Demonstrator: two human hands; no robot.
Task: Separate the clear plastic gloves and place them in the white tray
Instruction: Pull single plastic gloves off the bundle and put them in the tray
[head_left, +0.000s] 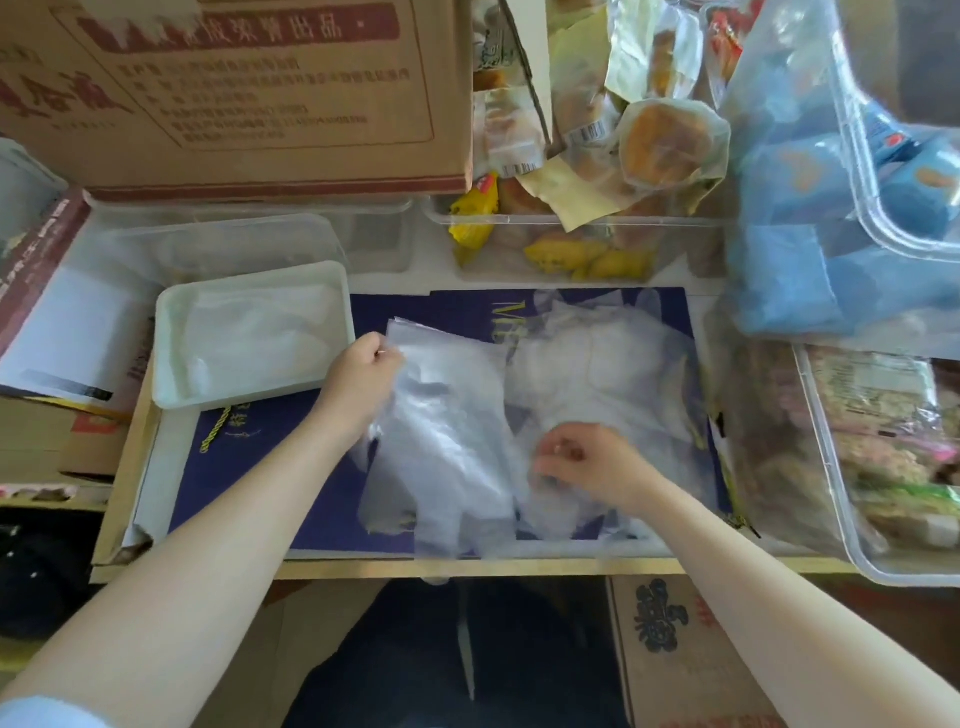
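Looking down through the head camera, the left hand (363, 376) pinches the upper corner of one clear plastic glove (447, 441) between thumb and fingers, apparently lifting that sheet off the rest so it can swing over to the white tray (171, 364) lying just beside it at the left edge of the dark blue board (249, 478). The right hand (582, 462) has its fingers curled down into the pile of gloves (587, 364) at the middle of the board, pinching or pinning the film there; this looks meant to keep the remaining sheets from being dragged along, though the blur and the overlapping plastic make it hard to say exactly which layer the fingertips hold. The tray already holds pale, filmy material that is probably gloves. How many gloves remain in the pile cannot be counted, since the layers show through each other. Beyond the board's far edge stand a cardboard box (234, 93) and a clear tub of wrapped snacks (587, 244); another clear container (883, 457) on the right is cut off by the frame.
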